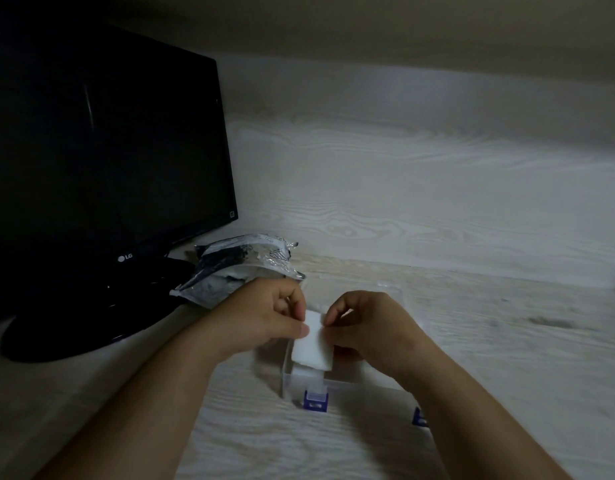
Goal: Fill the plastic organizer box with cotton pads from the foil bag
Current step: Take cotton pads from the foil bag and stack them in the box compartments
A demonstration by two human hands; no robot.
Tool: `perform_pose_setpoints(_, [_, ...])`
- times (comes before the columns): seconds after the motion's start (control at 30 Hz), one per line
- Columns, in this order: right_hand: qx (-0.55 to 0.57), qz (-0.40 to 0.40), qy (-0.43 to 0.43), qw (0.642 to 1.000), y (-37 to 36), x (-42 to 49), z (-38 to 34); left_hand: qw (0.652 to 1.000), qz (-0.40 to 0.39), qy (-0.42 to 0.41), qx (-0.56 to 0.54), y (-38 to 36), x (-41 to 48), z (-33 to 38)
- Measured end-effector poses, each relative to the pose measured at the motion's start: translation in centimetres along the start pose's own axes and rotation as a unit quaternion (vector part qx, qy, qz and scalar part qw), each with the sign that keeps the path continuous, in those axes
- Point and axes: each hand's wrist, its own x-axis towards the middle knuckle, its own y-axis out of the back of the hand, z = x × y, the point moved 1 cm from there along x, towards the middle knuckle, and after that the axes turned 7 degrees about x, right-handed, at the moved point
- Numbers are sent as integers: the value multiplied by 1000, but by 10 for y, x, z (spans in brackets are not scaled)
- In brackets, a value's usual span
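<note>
A stack of white cotton pads [312,348] hangs just above the clear plastic organizer box [354,388], which has blue latches on its front wall. My left hand [264,317] pinches the stack's left edge with thumb and fingers. From the right, my right hand [365,323] holds the other edge, fingers curled over it. More white pads lie inside the box under the stack. The crinkled foil bag [237,271] lies behind my left hand, its mouth toward the box.
A black LG monitor [102,150] on a round stand [84,327] fills the left side, close to the bag. The pale wood-grain desk [507,341] stretches right of the box, with a wall of the same finish behind it.
</note>
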Motion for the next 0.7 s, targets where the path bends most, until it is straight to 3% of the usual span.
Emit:
perform_pose_setpoints(0.33, [-126,-53,-37,990,-8,-7,-6,991,-38,4,125,-4,-1,-3])
perform_pose_setpoints(0.5, [-192,-43,-31,980,-10,-6,-5,979,-24,23,201,-4,-2,-1])
perform_pose_setpoints(0.7, [-332,-3,3,943,-13,-4,-3,966,-12,54,252,-6,-3,-4])
